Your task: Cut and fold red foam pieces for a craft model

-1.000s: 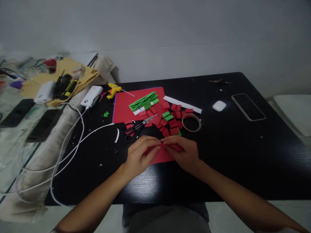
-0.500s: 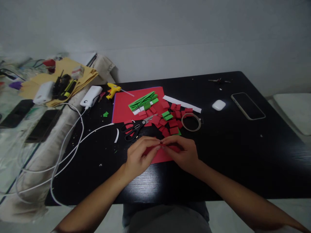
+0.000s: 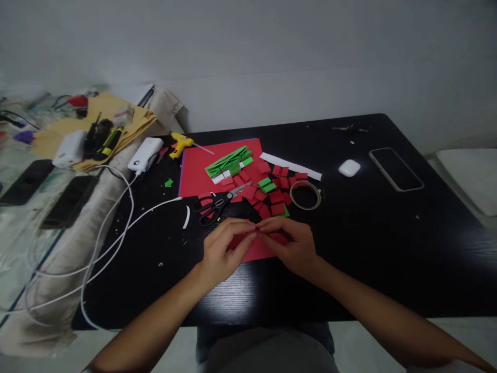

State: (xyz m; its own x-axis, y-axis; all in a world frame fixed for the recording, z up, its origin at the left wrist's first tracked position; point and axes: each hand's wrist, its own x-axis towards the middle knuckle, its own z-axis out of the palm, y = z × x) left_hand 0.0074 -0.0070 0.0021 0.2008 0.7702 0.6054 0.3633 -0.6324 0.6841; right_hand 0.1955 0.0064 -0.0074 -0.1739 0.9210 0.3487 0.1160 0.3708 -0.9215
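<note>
My left hand point(image 3: 225, 251) and my right hand point(image 3: 291, 243) meet at the fingertips near the table's front edge. Both pinch a small piece of red paper, mostly hidden by the fingers. Beneath them lies a red sheet point(image 3: 260, 251). Just beyond my hands is a loose pile of small folded red pieces point(image 3: 277, 197) with some green ones point(image 3: 267, 185) among them. Black-handled scissors point(image 3: 217, 204) lie open to the left of the pile, and a roll of tape point(image 3: 305, 195) rests at its right.
Folded green strips point(image 3: 229, 161) lie on a larger red sheet point(image 3: 192, 168), with a yellow glue gun point(image 3: 180, 145) at its corner. A white strip point(image 3: 291, 166), earbud case point(image 3: 349, 168) and phone point(image 3: 396, 169) are farther right. White cables point(image 3: 130, 223) cross the left side beside a power bank point(image 3: 145, 154).
</note>
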